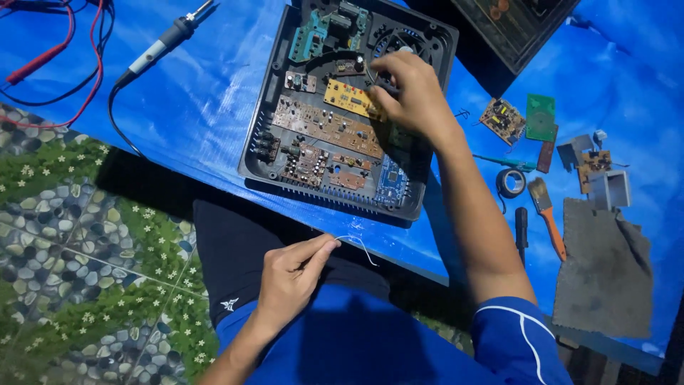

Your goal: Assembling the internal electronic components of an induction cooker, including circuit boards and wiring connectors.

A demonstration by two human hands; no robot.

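L hand low, thumb-forefinger pinched — R hand reaching fwd, fingers curled, prob. gripping.

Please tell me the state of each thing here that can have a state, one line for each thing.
Black case: open, cover off, circuit boards exposed.
Thin wire: pinched in the left hand, free end loose.
Right hand: inside the case, fingers closed on a small part I cannot make out.
Soldering iron: lying unused on the blue sheet.
Tape roll: lying flat.
Brush: lying unused.
Grey cloth: spread flat.
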